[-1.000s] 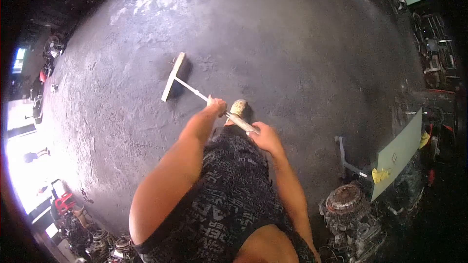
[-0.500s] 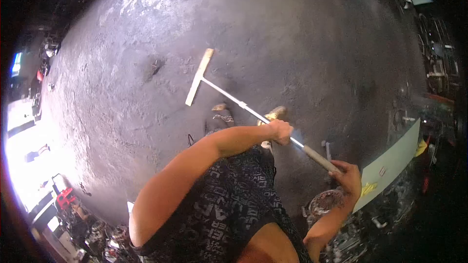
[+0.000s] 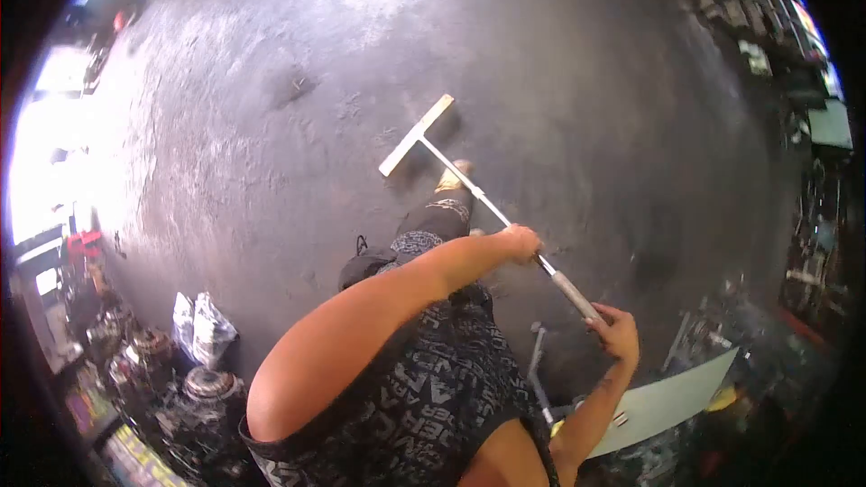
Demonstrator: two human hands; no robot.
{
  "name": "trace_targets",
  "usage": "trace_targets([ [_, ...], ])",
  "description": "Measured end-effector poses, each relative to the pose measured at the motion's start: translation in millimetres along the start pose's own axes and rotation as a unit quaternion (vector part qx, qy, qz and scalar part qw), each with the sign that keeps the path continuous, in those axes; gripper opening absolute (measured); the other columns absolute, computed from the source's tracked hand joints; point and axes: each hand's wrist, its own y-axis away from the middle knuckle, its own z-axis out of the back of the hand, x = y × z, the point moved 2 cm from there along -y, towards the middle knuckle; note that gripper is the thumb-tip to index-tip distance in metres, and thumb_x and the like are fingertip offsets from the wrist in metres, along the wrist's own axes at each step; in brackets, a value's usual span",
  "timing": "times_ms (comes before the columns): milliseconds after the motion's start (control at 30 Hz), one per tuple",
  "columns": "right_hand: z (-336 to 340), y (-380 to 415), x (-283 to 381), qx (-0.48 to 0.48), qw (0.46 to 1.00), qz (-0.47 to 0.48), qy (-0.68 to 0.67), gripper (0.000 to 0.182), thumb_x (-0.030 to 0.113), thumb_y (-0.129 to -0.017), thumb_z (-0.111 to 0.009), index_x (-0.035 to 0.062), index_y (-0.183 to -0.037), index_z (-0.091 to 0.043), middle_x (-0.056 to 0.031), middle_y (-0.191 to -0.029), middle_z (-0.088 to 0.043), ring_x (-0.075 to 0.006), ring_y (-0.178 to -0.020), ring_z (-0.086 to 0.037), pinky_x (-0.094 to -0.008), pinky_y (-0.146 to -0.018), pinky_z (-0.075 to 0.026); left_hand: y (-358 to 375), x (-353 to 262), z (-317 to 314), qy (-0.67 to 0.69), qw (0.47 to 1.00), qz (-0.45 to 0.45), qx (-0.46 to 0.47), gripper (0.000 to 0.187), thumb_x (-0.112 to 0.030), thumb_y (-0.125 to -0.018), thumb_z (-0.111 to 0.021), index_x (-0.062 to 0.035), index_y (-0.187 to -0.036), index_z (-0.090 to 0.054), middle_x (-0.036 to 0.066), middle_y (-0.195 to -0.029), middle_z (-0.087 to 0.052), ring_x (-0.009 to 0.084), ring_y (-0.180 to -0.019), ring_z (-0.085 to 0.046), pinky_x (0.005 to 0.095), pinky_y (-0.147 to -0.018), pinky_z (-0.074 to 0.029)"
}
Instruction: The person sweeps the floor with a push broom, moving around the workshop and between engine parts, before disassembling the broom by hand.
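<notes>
A push broom point(image 3: 492, 209) slants across the middle of the head view. Its long, narrow, pale head point(image 3: 435, 114) rests on or just above the dark floor, and a thin white pole runs down to a grey grip. My left hand point(image 3: 519, 243) is closed around the pole, partway along it. At the upper end of the grip, my right hand point(image 3: 617, 334) holds the handle with bent fingers. One of my shoes point(image 3: 454, 176) shows close behind the broom head, beside the pole.
Dark, rough floor point(image 3: 271, 180) spreads ahead, with a small bit of debris point(image 3: 300, 84) on it. A pale panel point(image 3: 672, 401) lies at lower right near a metal bar point(image 3: 538, 370). Machine parts and silvery bags point(image 3: 205, 329) crowd the lower left.
The view has turned, and the broom head now appears farther right and more tilted. One foot has stepped forward near the head. Both hands keep their hold on the handle.
</notes>
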Motion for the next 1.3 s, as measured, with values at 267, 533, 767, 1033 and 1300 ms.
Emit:
trace_targets([
  [267, 3, -187, 117, 0.113, 0.992, 0.053, -0.012, 0.035, 0.018, -0.081, -0.07, 0.007, -0.115, -0.069, -0.004, -0.067, -0.061, -0.0077, -0.043, -0.043, -0.0248, -0.038, -0.031, -20, 149, 97, 0.199, 0.909, 0.34, -0.137, 0.026, -0.025, -0.082, -0.062, -0.0172, -0.106, -0.07, 0.003, -0.105, -0.068, 0.0261, -0.105, -0.061, 0.0439, -0.092, -0.046],
  [533, -42, -263, 284, 0.093, 0.968, 0.222, 0.077, 0.037, 0.028, -0.084, -0.064, 0.0056, -0.114, -0.067, -0.0152, -0.074, -0.068, -0.0229, -0.067, -0.067, -0.0344, -0.067, -0.051, 23, 284, 189, -0.121, 0.893, 0.433, -0.014, 0.026, -0.031, -0.086, -0.057, -0.0238, -0.107, -0.07, -0.005, -0.102, -0.065, 0.0211, -0.105, -0.057, 0.0533, -0.09, -0.037],
  [767, 121, -317, 216, 0.099, 0.975, 0.196, 0.029, 0.035, 0.015, -0.085, -0.069, 0.0014, -0.117, -0.066, -0.0019, -0.069, -0.065, -0.0047, -0.049, -0.048, -0.0224, -0.045, -0.037, -110, 203, 210, 0.01, 0.925, 0.32, -0.206, 0.026, -0.022, -0.075, -0.067, -0.0163, -0.1, -0.067, 0.003, -0.103, -0.061, 0.0233, -0.11, -0.053, 0.0554, -0.093, -0.038],
  [1033, 155, -327, 229, 0.133, 0.963, 0.189, 0.136, 0.039, 0.018, -0.084, -0.066, 0.0007, -0.119, -0.063, -0.014, -0.083, -0.071, -0.0139, -0.072, -0.067, -0.029, -0.069, -0.051, -145, 169, 228, 0.072, 0.908, 0.355, -0.209, 0.024, -0.028, -0.077, -0.065, -0.0231, -0.101, -0.068, 0.003, -0.106, -0.062, 0.0217, -0.115, -0.051, 0.0541, -0.095, -0.037],
  [1300, 39, -351, 350, 0.136, 0.887, 0.363, 0.25, 0.037, 0.021, -0.085, -0.062, 0.0008, -0.116, -0.064, -0.0205, -0.098, -0.068, -0.0316, -0.091, -0.068, -0.0367, -0.078, -0.051, -48, 281, 239, 0.08, 0.762, 0.574, -0.287, 0.022, -0.021, -0.084, -0.061, -0.0175, -0.104, -0.067, 0.009, -0.118, -0.056, 0.0266, -0.118, -0.052, 0.0508, -0.094, -0.04],
])
